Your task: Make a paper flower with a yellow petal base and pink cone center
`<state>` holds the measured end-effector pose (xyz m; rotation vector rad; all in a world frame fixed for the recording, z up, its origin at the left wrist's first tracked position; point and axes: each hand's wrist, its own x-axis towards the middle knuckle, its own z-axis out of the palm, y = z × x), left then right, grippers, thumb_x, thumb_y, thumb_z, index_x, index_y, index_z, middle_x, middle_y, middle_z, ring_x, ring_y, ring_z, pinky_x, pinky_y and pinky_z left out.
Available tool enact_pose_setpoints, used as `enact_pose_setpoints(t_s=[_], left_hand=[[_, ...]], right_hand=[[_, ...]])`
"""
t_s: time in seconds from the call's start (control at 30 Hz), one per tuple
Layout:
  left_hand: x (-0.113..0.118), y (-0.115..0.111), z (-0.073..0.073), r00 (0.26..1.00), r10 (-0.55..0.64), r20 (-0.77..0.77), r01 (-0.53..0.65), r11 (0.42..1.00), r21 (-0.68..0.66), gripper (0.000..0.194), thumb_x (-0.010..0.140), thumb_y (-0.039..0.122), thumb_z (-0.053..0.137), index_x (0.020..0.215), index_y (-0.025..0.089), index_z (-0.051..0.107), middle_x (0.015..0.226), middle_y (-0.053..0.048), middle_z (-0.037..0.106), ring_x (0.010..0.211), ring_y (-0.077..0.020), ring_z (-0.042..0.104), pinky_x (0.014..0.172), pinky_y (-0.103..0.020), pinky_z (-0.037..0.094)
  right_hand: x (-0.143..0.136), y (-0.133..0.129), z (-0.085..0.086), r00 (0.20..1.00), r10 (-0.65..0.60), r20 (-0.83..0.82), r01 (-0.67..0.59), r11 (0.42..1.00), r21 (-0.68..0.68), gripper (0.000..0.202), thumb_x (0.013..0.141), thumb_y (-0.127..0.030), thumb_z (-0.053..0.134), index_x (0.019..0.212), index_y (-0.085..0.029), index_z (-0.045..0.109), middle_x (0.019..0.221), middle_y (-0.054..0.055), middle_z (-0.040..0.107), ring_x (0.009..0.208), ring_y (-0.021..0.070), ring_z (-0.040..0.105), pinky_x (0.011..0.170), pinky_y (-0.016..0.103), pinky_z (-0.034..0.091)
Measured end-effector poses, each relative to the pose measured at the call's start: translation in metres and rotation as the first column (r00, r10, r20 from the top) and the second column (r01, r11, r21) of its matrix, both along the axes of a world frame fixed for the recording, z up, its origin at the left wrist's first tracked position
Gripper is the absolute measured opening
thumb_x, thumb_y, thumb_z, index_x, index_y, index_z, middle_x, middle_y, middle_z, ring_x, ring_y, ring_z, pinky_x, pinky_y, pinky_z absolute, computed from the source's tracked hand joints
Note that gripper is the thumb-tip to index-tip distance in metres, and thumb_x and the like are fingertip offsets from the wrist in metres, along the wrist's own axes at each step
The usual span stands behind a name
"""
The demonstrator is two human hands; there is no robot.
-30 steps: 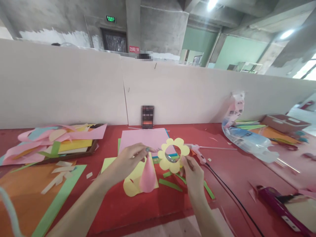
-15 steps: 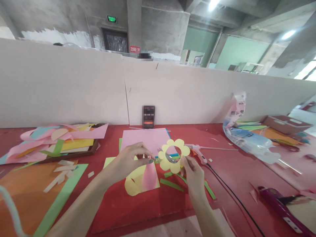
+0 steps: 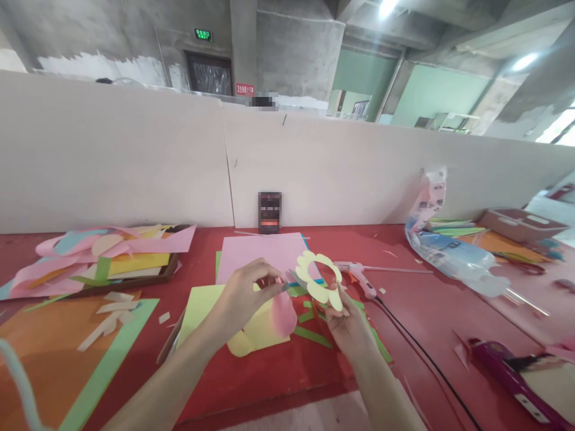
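Observation:
Between the fingertips of my left hand (image 3: pixel 257 293) hangs a pink rounded piece (image 3: pixel 284 314), pinched at its narrow top. My right hand (image 3: pixel 348 320) grips the lower right edge of a yellow flower-shaped paper ring (image 3: pixel 320 291), which is tilted and has a large hole in its middle. Grey scissor-like blades (image 3: pixel 302 281) show just left of the ring, partly hidden. Yellow paper (image 3: pixel 202 297) lies beneath my left hand, with a cut yellow piece (image 3: pixel 242 343) on it. Green strips (image 3: pixel 314 336) are scattered below the ring.
Pink paper (image 3: pixel 263 254) lies at the back. A pink glue gun (image 3: pixel 363 280) with a black cord sits right of the ring. Paper scraps (image 3: pixel 135 239) fill a tray at left. A plastic bag (image 3: pixel 458 260), a bin (image 3: pixel 521 227) and a purple tool (image 3: pixel 507 374) are at right.
The flower ring has turned from nearly face-on to a slant, and my right hand has rolled with it. My left hand has moved slightly right with the pink piece.

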<state>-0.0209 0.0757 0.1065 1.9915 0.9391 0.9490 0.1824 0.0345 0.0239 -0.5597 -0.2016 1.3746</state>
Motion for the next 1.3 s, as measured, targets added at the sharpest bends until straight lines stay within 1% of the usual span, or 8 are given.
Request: enact_pose_setpoints(t_s=[0.23, 0.37, 0.5, 0.67, 0.83, 1.0, 1.13, 1.3], left_hand=[[0.002, 0.0, -0.006, 1.0, -0.008, -0.027, 0.008, 1.0, 0.0, 0.011, 0.076, 0.026, 0.056, 0.085, 0.025, 0.064, 0.077, 0.001, 0.055, 0.066, -0.0102, 0.051, 0.063, -0.022, 0.042], [0.003, -0.001, -0.003, 0.999, 0.006, -0.037, -0.005, 1.0, 0.02, 0.014, 0.078, 0.028, 0.053, 0.084, 0.025, 0.065, 0.076, 0.0, 0.055, 0.065, -0.011, 0.05, 0.062, -0.023, 0.042], [-0.001, -0.004, 0.004, 0.999, 0.032, -0.041, -0.032, 0.999, -0.003, 0.02, 0.081, 0.031, 0.047, 0.084, 0.024, 0.066, 0.078, -0.001, 0.055, 0.068, -0.0122, 0.051, 0.063, -0.023, 0.043], [-0.001, -0.002, 0.001, 0.996, 0.033, -0.079, -0.033, 0.999, -0.006, 0.02, 0.081, 0.031, 0.046, 0.077, 0.022, 0.063, 0.077, -0.001, 0.055, 0.068, -0.0128, 0.051, 0.063, -0.024, 0.042], [0.001, -0.002, -0.004, 0.995, 0.001, -0.102, -0.001, 1.0, 0.0, 0.022, 0.08, 0.036, 0.048, 0.086, 0.022, 0.063, 0.072, 0.0, 0.052, 0.065, -0.012, 0.049, 0.061, -0.023, 0.04], [-0.002, -0.005, 0.005, 0.993, 0.102, -0.058, -0.104, 0.994, -0.039, 0.029, 0.081, 0.04, 0.046, 0.103, 0.027, 0.058, 0.074, 0.001, 0.053, 0.065, -0.0116, 0.046, 0.061, -0.022, 0.039], [-0.003, -0.009, 0.012, 0.986, 0.169, 0.008, -0.168, 0.985, -0.042, 0.035, 0.087, 0.04, 0.031, 0.092, 0.022, 0.06, 0.067, 0.001, 0.05, 0.061, -0.0117, 0.044, 0.057, -0.022, 0.036], [-0.001, -0.014, 0.016, 0.989, 0.144, 0.038, -0.143, 0.989, -0.033, 0.035, 0.085, 0.042, 0.033, 0.07, 0.018, 0.053, 0.061, 0.002, 0.044, 0.058, -0.0109, 0.04, 0.054, -0.022, 0.034]], right_hand=[[-0.007, -0.011, 0.014, 0.999, 0.051, 0.012, -0.051, 0.998, 0.037, 0.012, 0.071, -0.022, 0.067, 0.082, -0.021, 0.065, 0.071, -0.004, 0.067, 0.056, 0.0058, 0.06, 0.049, 0.012, 0.051], [-0.008, -0.013, 0.012, 0.998, 0.061, 0.025, -0.063, 0.995, 0.074, 0.011, 0.067, -0.02, 0.07, 0.077, -0.021, 0.065, 0.058, -0.008, 0.062, 0.035, 0.0021, 0.045, 0.038, 0.012, 0.044], [-0.008, -0.014, 0.009, 0.998, 0.053, 0.033, -0.054, 0.998, 0.025, 0.012, 0.065, -0.019, 0.071, 0.076, -0.022, 0.065, 0.052, -0.01, 0.058, 0.034, 0.0025, 0.041, 0.051, 0.016, 0.049], [-0.01, -0.013, 0.01, 0.986, -0.008, 0.169, 0.02, 0.997, -0.072, 0.019, 0.061, -0.025, 0.073, 0.078, -0.024, 0.066, 0.069, -0.004, 0.066, 0.058, 0.0106, 0.059, 0.057, 0.02, 0.051], [-0.01, -0.014, 0.01, 0.954, -0.017, 0.3, 0.032, 0.999, -0.044, 0.019, 0.064, -0.03, 0.07, 0.081, -0.024, 0.065, 0.083, 0.0, 0.068, 0.076, 0.0156, 0.062, 0.065, 0.025, 0.052], [-0.012, -0.016, 0.009, 0.951, 0.044, 0.307, -0.026, 0.998, -0.063, 0.016, 0.067, -0.033, 0.067, 0.08, -0.024, 0.064, 0.079, 0.0, 0.067, 0.061, 0.0142, 0.06, 0.054, 0.025, 0.049], [-0.016, -0.016, 0.009, 0.947, 0.082, 0.31, -0.094, 0.995, 0.024, 0.015, 0.068, -0.029, 0.068, 0.081, -0.023, 0.064, 0.08, 0.001, 0.067, 0.053, 0.0092, 0.054, 0.048, 0.02, 0.044], [-0.021, -0.014, 0.009, 0.928, 0.141, 0.346, -0.16, 0.987, 0.029, 0.013, 0.072, -0.029, 0.065, 0.081, -0.021, 0.061, 0.064, -0.003, 0.062, 0.033, 0.0016, 0.032, 0.034, 0.015, 0.029]])
